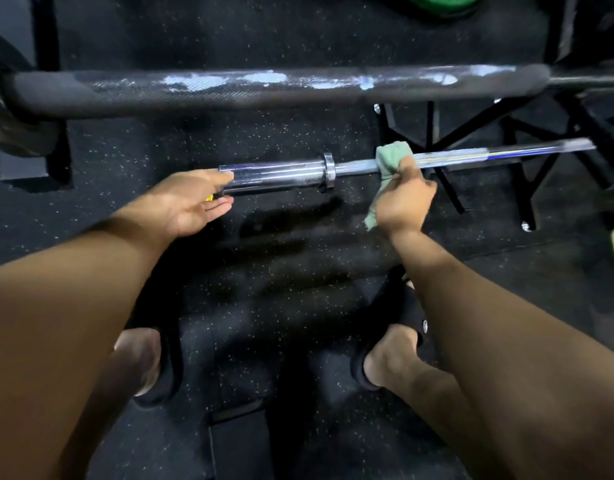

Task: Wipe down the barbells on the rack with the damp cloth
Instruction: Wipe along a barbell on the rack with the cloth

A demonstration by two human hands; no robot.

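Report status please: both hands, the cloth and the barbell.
Left hand open at chrome barbell sleeve end. Right hand grips green cloth wrapped on shaft. Nothing blocking.

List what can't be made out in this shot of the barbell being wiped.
- Head view: the shiny chrome barbell blurs into dark rack legs at its right end; its support is unreadable.
- The crumpled green cloth hides the shaft it wraps, and the right hand covers the cloth's middle.
- A small yellow object is mostly hidden behind the left hand.
- The worn black padded bar is cut off at both edges.
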